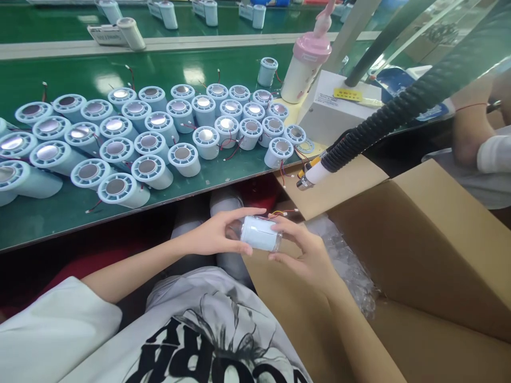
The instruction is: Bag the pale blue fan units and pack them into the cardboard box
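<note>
Here, left hand (213,234) and right hand (307,255) together grip a pale blue cylindrical unit (260,233) with red wires, near the open cardboard box (439,239), below the green bench (48,213).

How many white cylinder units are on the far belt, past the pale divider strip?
5 cylinder units: one tilted at left, one behind it at the top edge, three more along the top edge rightward. Others may lie outside the frame.
</note>
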Demonstrator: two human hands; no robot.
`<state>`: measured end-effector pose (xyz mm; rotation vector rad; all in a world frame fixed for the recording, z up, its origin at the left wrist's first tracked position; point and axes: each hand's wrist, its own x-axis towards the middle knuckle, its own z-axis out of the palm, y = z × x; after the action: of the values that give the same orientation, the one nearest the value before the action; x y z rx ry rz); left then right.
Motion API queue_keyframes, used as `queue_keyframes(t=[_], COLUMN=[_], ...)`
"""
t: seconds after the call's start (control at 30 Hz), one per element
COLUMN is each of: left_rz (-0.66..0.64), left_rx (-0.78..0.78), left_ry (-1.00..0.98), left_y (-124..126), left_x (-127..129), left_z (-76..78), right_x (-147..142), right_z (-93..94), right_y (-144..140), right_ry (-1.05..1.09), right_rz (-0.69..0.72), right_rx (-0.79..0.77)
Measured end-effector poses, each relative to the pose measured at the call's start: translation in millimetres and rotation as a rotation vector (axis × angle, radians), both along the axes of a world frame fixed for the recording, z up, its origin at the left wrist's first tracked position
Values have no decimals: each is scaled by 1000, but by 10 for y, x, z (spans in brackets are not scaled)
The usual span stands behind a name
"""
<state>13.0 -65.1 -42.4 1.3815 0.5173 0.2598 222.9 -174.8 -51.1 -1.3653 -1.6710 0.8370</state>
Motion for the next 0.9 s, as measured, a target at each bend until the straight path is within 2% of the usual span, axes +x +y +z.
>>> queue_keyframes(t=[0.1, 0.23, 0.73, 0.9], left_rz=[-28, -46, -100, -109], left_rx=[169, 260, 285, 276], left_ry=[-32, -77, -121, -134], left_y=[7, 7, 3, -2], left_x=[-18, -31, -32, -33], left_z=[20, 8, 14, 26], right_x=[-4, -24, -67, -99], right_z=[19, 94, 174, 215], right_y=[-9, -12, -51, -38], right_ry=[120, 224, 540, 585], right_rz=[-8, -23, -31, -83], right_rx=[-64, -156, -431, -517])
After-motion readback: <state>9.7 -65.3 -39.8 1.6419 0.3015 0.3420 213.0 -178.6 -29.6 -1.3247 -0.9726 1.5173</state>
